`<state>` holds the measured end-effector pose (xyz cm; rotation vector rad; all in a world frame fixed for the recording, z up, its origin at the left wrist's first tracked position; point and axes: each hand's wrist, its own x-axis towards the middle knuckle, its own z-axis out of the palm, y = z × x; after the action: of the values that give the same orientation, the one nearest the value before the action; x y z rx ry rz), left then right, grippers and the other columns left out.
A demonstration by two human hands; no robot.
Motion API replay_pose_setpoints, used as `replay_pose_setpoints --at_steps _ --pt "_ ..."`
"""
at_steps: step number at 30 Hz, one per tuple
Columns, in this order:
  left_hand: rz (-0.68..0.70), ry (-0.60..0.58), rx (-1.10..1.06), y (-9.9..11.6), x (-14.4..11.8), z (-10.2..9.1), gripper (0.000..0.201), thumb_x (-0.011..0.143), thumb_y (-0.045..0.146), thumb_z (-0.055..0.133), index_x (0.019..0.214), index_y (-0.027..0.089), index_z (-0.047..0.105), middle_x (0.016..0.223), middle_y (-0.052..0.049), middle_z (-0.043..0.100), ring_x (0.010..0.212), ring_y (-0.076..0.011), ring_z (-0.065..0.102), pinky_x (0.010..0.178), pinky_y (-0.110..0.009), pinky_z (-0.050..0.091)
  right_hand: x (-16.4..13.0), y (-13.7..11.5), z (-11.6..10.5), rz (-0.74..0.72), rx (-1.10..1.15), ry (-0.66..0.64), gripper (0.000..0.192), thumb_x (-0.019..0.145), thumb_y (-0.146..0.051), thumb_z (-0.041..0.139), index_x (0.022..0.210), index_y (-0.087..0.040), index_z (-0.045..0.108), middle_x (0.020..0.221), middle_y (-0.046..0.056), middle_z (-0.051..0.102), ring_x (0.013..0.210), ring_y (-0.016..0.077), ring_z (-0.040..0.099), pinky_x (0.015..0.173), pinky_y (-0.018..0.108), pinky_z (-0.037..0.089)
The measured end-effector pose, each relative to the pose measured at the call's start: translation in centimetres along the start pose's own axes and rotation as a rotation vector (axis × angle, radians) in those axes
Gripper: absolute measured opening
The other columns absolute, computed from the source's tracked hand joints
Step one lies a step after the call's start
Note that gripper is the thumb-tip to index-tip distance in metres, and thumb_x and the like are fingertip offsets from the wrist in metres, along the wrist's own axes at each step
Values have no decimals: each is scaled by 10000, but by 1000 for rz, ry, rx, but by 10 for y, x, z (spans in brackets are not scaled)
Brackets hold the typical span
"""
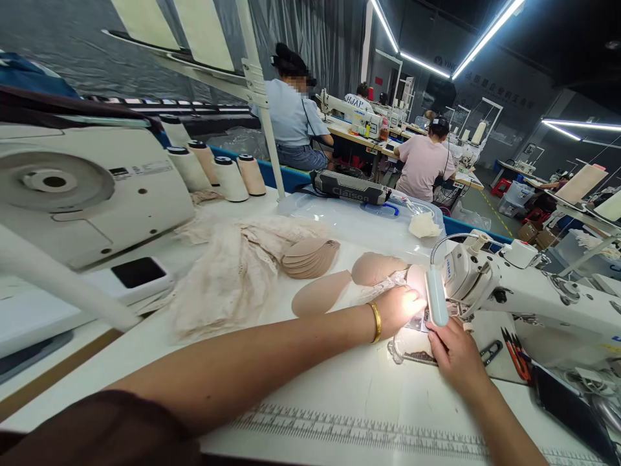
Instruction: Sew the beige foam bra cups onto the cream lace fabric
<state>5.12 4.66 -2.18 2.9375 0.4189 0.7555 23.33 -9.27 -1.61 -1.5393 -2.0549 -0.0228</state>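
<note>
- Hazard, finger injury: my left hand (400,309) and right hand (455,353) work near the stitching end of the sewing machine (468,275). If the machine runs while a fingertip strays inward, I judge that the needle could strike it.
- Hazard, misfeed: the lace-trimmed fabric piece (407,344) lies at the machine's work area, below and between my hands. Uneven pull from the two sides could pucker it or fold its scalloped edge under.
- Hazard, poor sight: the lamp (437,299) hangs directly over the work. Its glare and housing hide detail, so a drifting edge could go unnoticed.
- Hazard, drag: a single beige pad (320,294) lies at the far side of my left forearm. A sweep of that arm could shift it into the pad stack (310,259).
- Hazard, snag: the thread snips (491,353) lie just beside my right hand; an outward wrist movement could knock them.
- Left pose: the forearm crosses the table from the lower left, bracelet (375,321) at the wrist, palm down. The fingers sit close together at the fabric; whether they pinch or press, I cannot tell.
- Right pose: the forearm rises from the lower right, wrist low. Thumb and forefinger reach the fabric's near-right edge, narrowly spaced; a firm grip cannot be confirmed.
</note>
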Motion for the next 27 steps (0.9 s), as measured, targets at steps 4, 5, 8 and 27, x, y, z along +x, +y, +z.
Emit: replay_pose_setpoints --at_steps 4,5,8,27 --pt "34 -10 -58 10 -20 -33 253 763 3 540 955 140 631 862 -105 683 788 -233 608 757 -353 484 1 -24 4 341 464 -51 214 988 -408 506 1065 -237 610 836 26 689 754 203 648 652 306 484" --pt "39 2 -119 20 -31 -43 271 800 20 531 1018 147 632 910 -102 698 836 -230 621 795 -350 492 3 -33 7 444 631 -47 257 971 -439 533 1125 -237 569 830 15 689 747 199 650 637 297 482" --pt "-73 50 -613 65 -72 -67 232 894 221 627 1124 194 649 1161 -122 694 1091 -268 615 984 -417 459 8 -61 16 663 1011 52 440 893 -452 640 1229 -224 471 728 -36 646 663 174 614 595 268 451" --pt "-1196 586 -2241 108 -87 -68 325 835 414 777 956 115 739 952 -90 758 817 -187 694 772 -281 555 -45 -122 28 729 1170 267 789 834 -511 749 1484 -288 361 1066 53 714 962 231 697 892 380 546"
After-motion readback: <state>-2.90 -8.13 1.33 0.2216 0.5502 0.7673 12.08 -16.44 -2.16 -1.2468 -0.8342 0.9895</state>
